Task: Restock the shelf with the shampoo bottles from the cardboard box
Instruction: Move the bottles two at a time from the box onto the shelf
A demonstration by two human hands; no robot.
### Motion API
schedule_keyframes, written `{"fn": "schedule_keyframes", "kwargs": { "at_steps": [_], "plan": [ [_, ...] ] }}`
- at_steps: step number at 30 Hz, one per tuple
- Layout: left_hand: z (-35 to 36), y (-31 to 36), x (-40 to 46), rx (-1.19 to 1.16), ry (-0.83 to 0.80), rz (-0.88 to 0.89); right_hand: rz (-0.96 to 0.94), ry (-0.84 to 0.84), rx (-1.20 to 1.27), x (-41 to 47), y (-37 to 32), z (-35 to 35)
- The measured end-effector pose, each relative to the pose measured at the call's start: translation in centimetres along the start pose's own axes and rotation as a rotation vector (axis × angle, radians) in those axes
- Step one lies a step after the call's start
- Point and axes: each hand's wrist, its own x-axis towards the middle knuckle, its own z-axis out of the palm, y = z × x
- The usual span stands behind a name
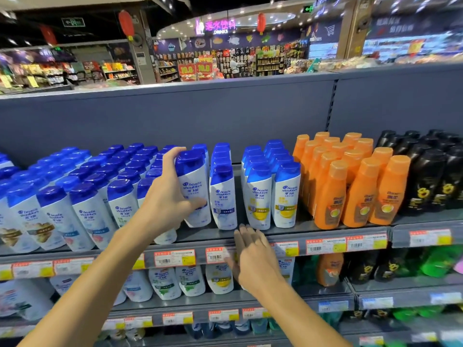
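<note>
My left hand grips a white shampoo bottle with a blue cap, held upright at the front of the top shelf among rows of the same blue-capped bottles. Fingers wrap its left side and cap, and the thumb presses its front label. My right hand hovers lower, in front of the shelf's price-tag rail, fingers spread and holding nothing. The cardboard box is out of view.
Yellow-labelled blue-capped bottles, orange bottles and black bottles fill the top shelf to the right. A narrow gap runs between two bottle rows. Lower shelves hold more bottles. Store aisles lie beyond the grey back panel.
</note>
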Motion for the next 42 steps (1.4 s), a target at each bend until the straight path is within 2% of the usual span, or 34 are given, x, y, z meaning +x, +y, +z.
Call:
{"fn": "schedule_keyframes", "kwargs": {
  "at_steps": [2, 9, 13, 18, 20, 24, 33, 42],
  "plan": [
    [0.1, 0.3, 0.8, 0.074, -0.006, 0.023, -0.014, -0.015, -0.08, -0.1, 0.3, 0.9],
    [1.5, -0.5, 2.6, 0.284, -0.048, 0.148, -0.044, -0.008, -0.114, -0.4, 0.6, 1.2],
    [2.2, -1.2, 2.9, 0.392, -0.049, 0.109, -0.044, 0.045, -0.105, -0.4, 0.4, 1.5],
    [3.2, -2.2, 2.9, 0.502, -0.059, 0.134, -0.03, 0.034, -0.082, -0.5, 0.4, 1.8],
    [3.5, -2.6, 2.9, 0.542, -0.038, 0.148, -0.026, 0.037, -0.084, -0.5, 0.4, 1.9],
    [3.4, -3.0, 3.1, 0.782, 0.057, 0.202, -0.036, 0.061, -0.097, -0.5, 0.4, 2.0],
    [3.9, -3.3, 2.7, 0.474, 0.106, 0.124, -0.025, 0.02, -0.032, -0.6, 0.3, 1.5],
    [4.6, -4.0, 2.4, 0.523, 0.099, 0.169, -0.044, 0.01, -0.021, -0.5, 0.2, 1.5]
  ]
}}
